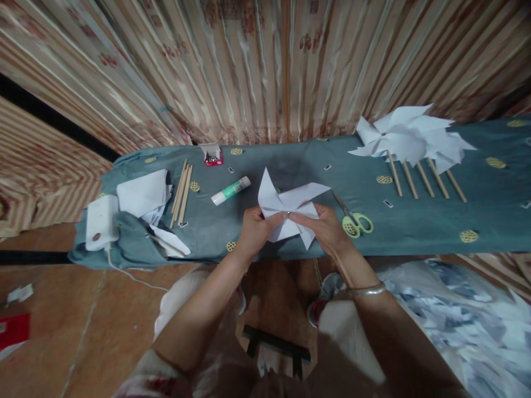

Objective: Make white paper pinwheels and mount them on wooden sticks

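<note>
A white paper pinwheel [292, 200] is held over the near part of the cloth-covered table, its pointed blades spread out. My left hand [258, 228] grips its left side, and my right hand [329, 225] grips its right side. Both thumbs press at the centre, where a small metal pin head [289, 213] shows. The fingers behind the paper are hidden. Just right of my right hand lie green-handled scissors [357, 222]. A glue stick [231, 190] with a green label rests to the left of the pinwheel.
Several finished pinwheels [402, 132] on wooden sticks lie at the right. Loose wooden sticks [181, 193], a small red box of pins [213, 156], folded white paper [143, 193] and a white power strip [102, 222] are at the left. A bag of paper scraps [468, 326] stands below right.
</note>
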The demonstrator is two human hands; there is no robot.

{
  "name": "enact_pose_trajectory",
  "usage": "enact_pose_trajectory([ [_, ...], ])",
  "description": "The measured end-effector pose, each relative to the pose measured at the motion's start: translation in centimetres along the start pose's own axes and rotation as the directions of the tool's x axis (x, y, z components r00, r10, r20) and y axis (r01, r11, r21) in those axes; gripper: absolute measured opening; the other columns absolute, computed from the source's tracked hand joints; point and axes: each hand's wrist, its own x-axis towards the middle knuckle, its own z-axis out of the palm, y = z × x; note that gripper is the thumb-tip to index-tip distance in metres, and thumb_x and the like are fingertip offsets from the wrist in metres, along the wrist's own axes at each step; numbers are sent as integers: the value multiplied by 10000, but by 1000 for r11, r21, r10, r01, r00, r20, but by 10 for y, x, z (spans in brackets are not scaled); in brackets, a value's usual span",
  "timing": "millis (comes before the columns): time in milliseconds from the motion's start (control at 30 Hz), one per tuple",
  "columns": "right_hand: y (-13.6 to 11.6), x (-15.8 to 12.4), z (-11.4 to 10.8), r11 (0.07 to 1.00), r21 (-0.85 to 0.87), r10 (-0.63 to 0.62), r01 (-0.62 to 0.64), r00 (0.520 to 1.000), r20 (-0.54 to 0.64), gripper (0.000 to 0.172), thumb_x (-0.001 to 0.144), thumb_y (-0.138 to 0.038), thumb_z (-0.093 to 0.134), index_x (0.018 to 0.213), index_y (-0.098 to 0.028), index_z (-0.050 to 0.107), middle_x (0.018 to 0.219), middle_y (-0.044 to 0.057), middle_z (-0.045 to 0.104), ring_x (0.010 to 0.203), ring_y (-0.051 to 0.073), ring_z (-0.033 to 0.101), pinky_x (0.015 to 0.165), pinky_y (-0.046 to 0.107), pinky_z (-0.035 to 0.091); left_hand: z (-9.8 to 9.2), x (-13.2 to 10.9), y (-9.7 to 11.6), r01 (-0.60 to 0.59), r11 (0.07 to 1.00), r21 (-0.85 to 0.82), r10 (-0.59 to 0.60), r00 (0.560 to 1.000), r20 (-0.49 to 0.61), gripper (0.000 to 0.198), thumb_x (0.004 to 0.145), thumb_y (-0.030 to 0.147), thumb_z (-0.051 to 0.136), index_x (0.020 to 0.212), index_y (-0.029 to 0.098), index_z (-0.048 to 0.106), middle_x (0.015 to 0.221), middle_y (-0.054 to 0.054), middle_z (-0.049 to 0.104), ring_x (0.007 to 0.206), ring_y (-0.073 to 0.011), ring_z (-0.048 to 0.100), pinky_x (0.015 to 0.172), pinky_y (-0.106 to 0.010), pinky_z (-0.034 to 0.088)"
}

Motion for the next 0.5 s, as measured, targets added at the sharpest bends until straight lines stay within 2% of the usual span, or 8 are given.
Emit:
enact_pose_trajectory([
  [200,0,-1,0,998,-4,55,-55,997,59,373,478,-376,916,760,-190,760,746,1,758,651,156,663,676,297,526,-2,-6,2,58,998,-30,-58,998,14,286,483,269,869,703,125,755,684,-21,733,585,-128,600,593,-245,480],
  [500,-1,-1,3,996,-6,91,-91,990,111,358,510,-367,908,786,-193,759,785,-4,765,686,155,684,749,313,542,-6,-9,0,72,997,-20,-71,997,32,296,499,279,861,727,120,758,701,-25,736,602,-134,613,625,-253,491],
])
